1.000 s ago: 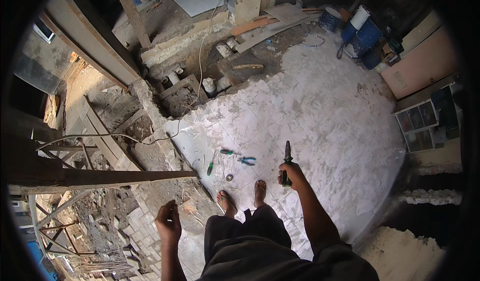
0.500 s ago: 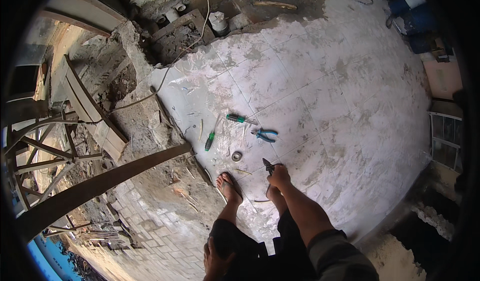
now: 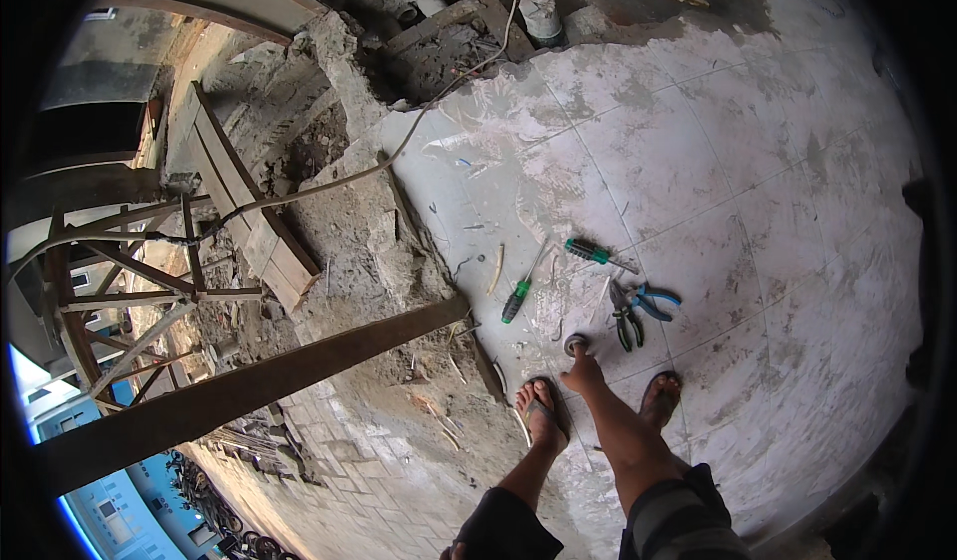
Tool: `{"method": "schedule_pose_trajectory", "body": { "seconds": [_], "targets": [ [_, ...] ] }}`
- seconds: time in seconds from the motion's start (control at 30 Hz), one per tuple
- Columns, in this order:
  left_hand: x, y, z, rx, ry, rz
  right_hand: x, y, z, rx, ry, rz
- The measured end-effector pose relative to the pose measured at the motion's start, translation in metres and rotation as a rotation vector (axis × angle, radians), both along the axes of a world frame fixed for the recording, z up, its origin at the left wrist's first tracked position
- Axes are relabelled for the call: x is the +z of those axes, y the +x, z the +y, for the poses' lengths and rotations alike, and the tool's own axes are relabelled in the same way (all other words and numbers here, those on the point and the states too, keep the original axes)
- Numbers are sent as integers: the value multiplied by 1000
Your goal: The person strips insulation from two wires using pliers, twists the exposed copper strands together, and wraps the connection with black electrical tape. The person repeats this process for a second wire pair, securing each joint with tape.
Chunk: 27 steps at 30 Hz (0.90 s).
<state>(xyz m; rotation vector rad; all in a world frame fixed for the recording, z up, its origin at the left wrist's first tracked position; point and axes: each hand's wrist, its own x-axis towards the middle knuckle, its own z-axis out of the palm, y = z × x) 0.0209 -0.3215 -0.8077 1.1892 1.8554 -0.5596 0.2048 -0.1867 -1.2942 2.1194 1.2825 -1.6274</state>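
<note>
My right hand [image 3: 584,373] reaches down to the tiled floor between my feet, its fingers closed on a small roll of tape [image 3: 575,343]. Just beyond it lie pliers with dark green handles [image 3: 627,327], touching or nearly touching pliers with blue handles [image 3: 655,301]. A screwdriver with a green and black handle [image 3: 516,302] lies to the left, its shaft pointing away from me. Another green-handled screwdriver [image 3: 588,251] rests farther off, its shaft toward the right. Only a sliver of my left hand [image 3: 454,552] shows at the lower edge by my knee; its fingers are hidden.
A long wooden beam [image 3: 259,390] juts in from the left toward the floor's broken edge. Beyond that edge are rubble, planks [image 3: 244,206] and a wooden frame [image 3: 130,291]. A cable [image 3: 399,151] crosses the far left. A white bucket-like object [image 3: 540,19] stands at the back.
My right hand has let go of the dark green pliers, now beside the blue ones, and moved to the roll of tape. The view has swung left; my left hand is mostly out of it.
</note>
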Motion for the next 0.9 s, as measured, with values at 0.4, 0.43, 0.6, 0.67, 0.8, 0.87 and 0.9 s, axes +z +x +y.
{"method": "schedule_pose_trajectory", "body": {
  "seconds": [0.4, 0.43, 0.6, 0.67, 0.8, 0.87, 0.9],
  "targets": [
    [-39, 48, 73, 76, 267, -261, 215, 52, -39, -123, 338, 364],
    [-29, 51, 73, 100, 283, -314, 252, 61, -46, -76, 288, 489],
    [43, 65, 64, 268, 285, -607, 424, 106, -55, 168, 370, 843],
    [70, 78, 79, 309, 290, -768, 483, 123, -40, 171, 468, 877],
    [144, 97, 111, 275, 368, -923, 600, 159, -1, 163, 566, 824],
    [181, 101, 141, 71, 556, -923, 647, 163, 22, 220, 637, 766],
    [200, 102, 151, -56, 694, -889, 669, 168, 29, 141, 586, 807]
  ]
}}
